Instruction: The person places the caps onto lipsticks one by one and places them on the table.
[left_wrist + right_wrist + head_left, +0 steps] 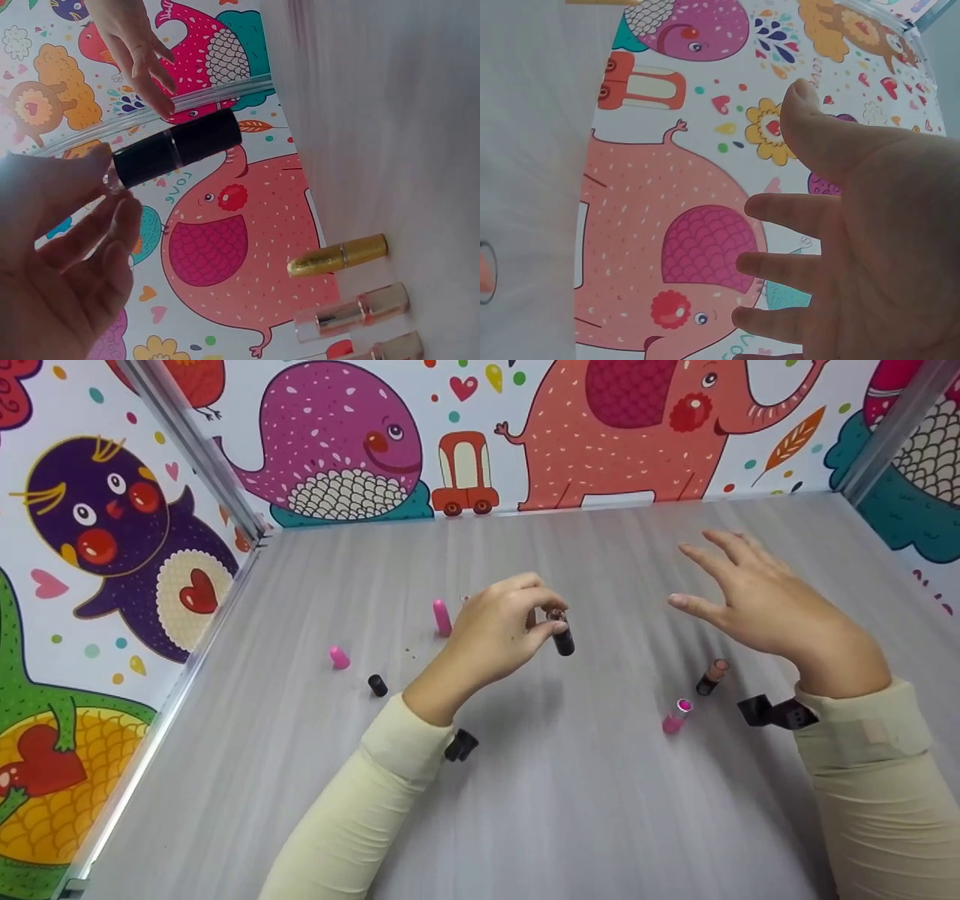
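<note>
My left hand (pixel 495 626) pinches a black lipstick tube (pixel 564 642) by its top end, between thumb and fingers, above the middle of the table. In the left wrist view the whole black tube (pixel 178 148) shows, with a thin ring around it and a clear end at the fingertips. Off to the right, my right hand (pixel 772 600) hovers with fingers spread and holds nothing; its bare palm faces the right wrist camera. Nearest below it stand a lipstick with a brownish top (pixel 712 676) and a pink lipstick (pixel 677 716).
Left of my left hand are a tall pink piece (pixel 442 617), a short pink piece (pixel 339 658) and a small black piece (pixel 377 685). A gold tube (pixel 339 255) and clear-capped tubes (pixel 364 311) stand on the table. Cartoon-printed walls (pixel 465 435) enclose the table's back and sides.
</note>
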A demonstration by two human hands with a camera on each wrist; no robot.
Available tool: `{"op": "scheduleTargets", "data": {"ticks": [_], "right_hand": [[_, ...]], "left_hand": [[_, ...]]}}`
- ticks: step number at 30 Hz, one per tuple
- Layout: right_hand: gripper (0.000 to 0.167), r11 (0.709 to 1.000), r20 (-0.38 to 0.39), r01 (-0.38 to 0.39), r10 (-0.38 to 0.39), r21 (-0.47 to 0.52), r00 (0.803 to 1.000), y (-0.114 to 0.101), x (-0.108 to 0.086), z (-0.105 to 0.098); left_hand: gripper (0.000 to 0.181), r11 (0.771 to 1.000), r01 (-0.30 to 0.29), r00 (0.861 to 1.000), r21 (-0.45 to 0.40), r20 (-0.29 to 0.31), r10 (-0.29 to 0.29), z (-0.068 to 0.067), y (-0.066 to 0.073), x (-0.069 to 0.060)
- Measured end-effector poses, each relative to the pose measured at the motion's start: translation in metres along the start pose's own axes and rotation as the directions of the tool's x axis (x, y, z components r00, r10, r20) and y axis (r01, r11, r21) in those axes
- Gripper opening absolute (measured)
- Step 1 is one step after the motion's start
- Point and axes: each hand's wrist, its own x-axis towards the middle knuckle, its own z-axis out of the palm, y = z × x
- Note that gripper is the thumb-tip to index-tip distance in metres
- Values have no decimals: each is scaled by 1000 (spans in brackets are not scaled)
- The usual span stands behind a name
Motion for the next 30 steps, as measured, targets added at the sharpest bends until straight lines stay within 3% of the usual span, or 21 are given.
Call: {"op": "scheduleTargets", "data": {"ticks": [6,17,25,30], "right_hand": [[84,1000,7,4,-4,1,1000,3,1,-1],[81,1000,-2,18,-18,-6,1000,1,0,-1],[81,1000,8,22,-22,-3,1000,-3,0,1],[79,1000,11,22,-22,7,1000,-4,0,2]], "left_hand": [[20,995,84,995,50,47,-86,7,-4,22],[19,976,138,985,166,83,-154,35,-24,58],[17,958,191,973,213,84,-213,51,-43,64],[17,958,194,978,209,35,-206,56,-49,62]]}}
